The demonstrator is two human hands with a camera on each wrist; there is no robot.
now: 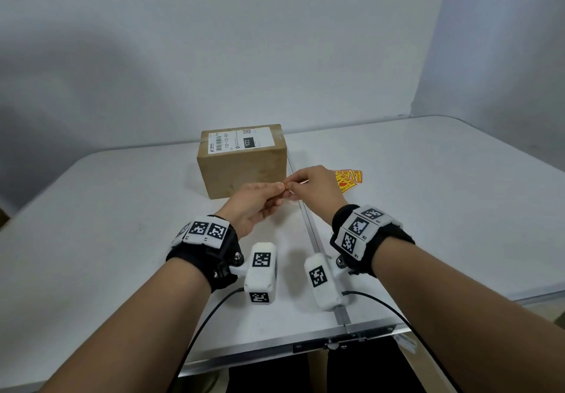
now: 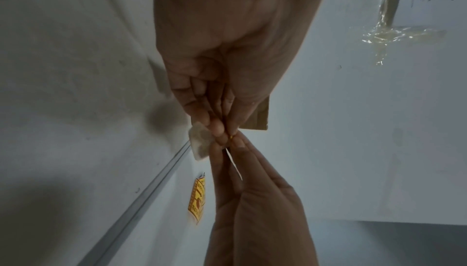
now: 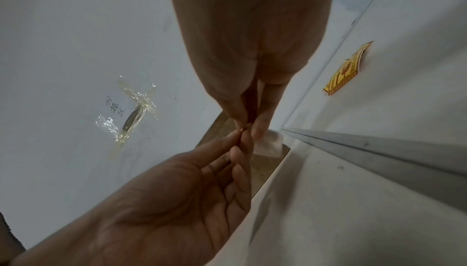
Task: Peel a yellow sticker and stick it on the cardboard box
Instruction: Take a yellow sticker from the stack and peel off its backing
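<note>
A cardboard box [image 1: 241, 160] with a white shipping label stands at the middle of the table. Just in front of its right corner my two hands meet. My left hand [image 1: 279, 189] and right hand [image 1: 292, 184] both pinch one small yellow sticker [image 1: 286, 185], seen edge-on. In the left wrist view only a yellow speck of the sticker [image 2: 231, 136] shows between the fingertips, with its white backing paper [image 2: 201, 142] sticking out beside them. The right wrist view shows the same pinch, the sticker [image 3: 241, 129] and the backing [image 3: 269, 142]. Which layer each hand holds is hidden.
A small pile of yellow stickers [image 1: 348, 178] lies on the white table [image 1: 122, 209] right of the box. A metal seam [image 1: 308, 227] runs across the table under my hands. On the wall, clear tape [image 3: 136, 108] holds something beside handwriting.
</note>
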